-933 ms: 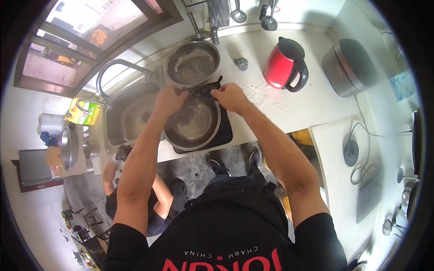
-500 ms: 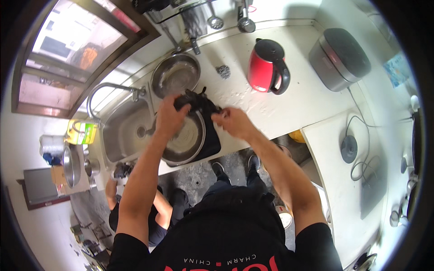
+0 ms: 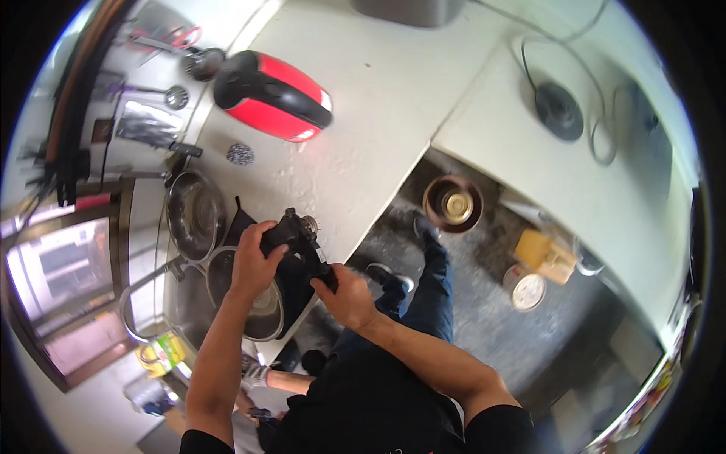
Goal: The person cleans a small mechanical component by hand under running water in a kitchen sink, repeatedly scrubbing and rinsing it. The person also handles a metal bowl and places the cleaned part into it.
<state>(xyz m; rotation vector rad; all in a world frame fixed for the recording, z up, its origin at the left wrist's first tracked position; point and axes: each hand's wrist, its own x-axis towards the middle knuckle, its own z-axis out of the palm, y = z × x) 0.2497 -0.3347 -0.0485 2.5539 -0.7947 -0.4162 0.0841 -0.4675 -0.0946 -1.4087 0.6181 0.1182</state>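
Observation:
Above the counter's front edge, both my hands hold a black device with a strap-like band (image 3: 302, 250); its exact kind is unclear. My left hand (image 3: 255, 259) grips its bulkier end, fingers behind and thumb in front. The lower end is pinched by my right hand (image 3: 346, 293). A small round metallic part shows on the device's far side. Beneath and left of my hands, a steel basin (image 3: 266, 321) rests on a black mat or board (image 3: 291, 309), partly hidden by my left forearm. A second steel basin (image 3: 195, 216) sits beyond it, beside the sink (image 3: 185, 303).
A red-and-black kettle (image 3: 281, 98) and a steel scrubber (image 3: 240, 154) stand on the wet white counter (image 3: 363, 166). Utensils, including a ladle (image 3: 176, 97), hang at the wall. A brown pot (image 3: 454, 204) and white bucket (image 3: 524, 287) are below. Another person's arm (image 3: 287, 381) shows at lower left.
My view has turned toward the right, bringing the floor and pot into sight. Both hands still hold the black device, which has shifted away from over the basin toward the counter's edge.

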